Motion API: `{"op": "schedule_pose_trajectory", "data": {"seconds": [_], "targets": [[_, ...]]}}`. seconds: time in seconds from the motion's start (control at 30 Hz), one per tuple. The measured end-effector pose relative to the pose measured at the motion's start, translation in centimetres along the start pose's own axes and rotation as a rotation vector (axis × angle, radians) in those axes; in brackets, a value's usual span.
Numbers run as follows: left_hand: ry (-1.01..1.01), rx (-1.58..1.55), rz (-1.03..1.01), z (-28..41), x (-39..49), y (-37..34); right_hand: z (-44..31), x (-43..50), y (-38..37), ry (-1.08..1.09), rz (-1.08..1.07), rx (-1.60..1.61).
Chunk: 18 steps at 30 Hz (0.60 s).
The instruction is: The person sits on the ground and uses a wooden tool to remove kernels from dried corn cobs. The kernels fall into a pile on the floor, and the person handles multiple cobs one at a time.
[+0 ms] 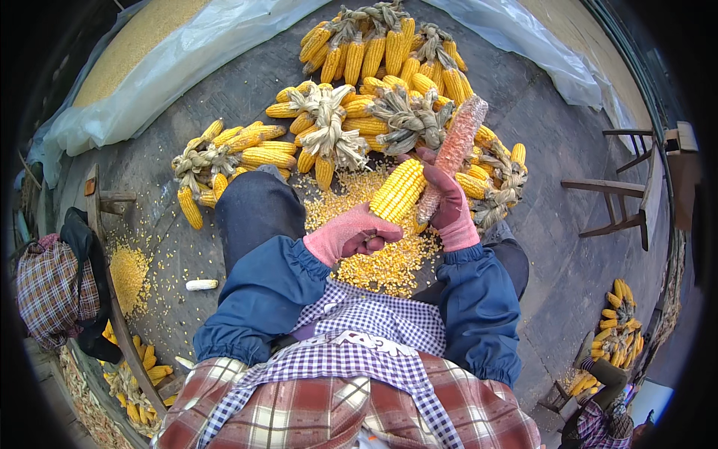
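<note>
My left hand [359, 233], in a pink work glove, is curled around the lower end of a yellow corn ear [398, 191] whose kernels look almost all in place. A long reddish corncob [455, 147], stripped of kernels, is gripped in my gloved right hand [450, 196]. The ear and the bare cob are close together, and the right fingers lie near or against the ear's upper end; the exact contact is hidden. Beneath both hands, loose corn kernels [387, 266] are spread in a pile on the dark ground between my legs.
Braided bundles of corn ears [364, 120] lie ahead. Plastic sheeting [168, 73] borders grain at the back. A pale cob [202, 285] and a kernel heap [128, 275] are left. Wooden stools [650, 196] stand right. Two other people [56, 286] [603, 409] sit at the sides.
</note>
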<state>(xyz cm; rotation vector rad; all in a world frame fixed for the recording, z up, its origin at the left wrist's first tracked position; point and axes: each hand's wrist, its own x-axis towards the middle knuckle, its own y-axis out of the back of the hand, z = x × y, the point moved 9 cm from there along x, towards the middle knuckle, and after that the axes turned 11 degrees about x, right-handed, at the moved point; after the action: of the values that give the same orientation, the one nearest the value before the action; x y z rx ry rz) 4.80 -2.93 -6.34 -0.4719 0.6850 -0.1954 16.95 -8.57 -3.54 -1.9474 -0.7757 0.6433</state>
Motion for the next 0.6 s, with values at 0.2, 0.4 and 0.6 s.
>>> {"op": "schedule_pose_trajectory", "data": {"seconds": [0.2, 0.4, 0.6], "targets": [[-0.149, 0.380, 0.308, 0.0, 1.4, 0.6, -1.9, -1.0, 2.4, 0.369, 0.286, -0.415], [0.076, -0.074, 0.010, -0.8, 0.5, -2.1, -2.1, -0.3, 4.2, 0.388, 0.336, -0.414], [-0.319, 1.080, 0.787, 2.5, 0.5, 2.5, -1.5, -0.9, 0.8, 0.172, 0.176, -0.440]]}}
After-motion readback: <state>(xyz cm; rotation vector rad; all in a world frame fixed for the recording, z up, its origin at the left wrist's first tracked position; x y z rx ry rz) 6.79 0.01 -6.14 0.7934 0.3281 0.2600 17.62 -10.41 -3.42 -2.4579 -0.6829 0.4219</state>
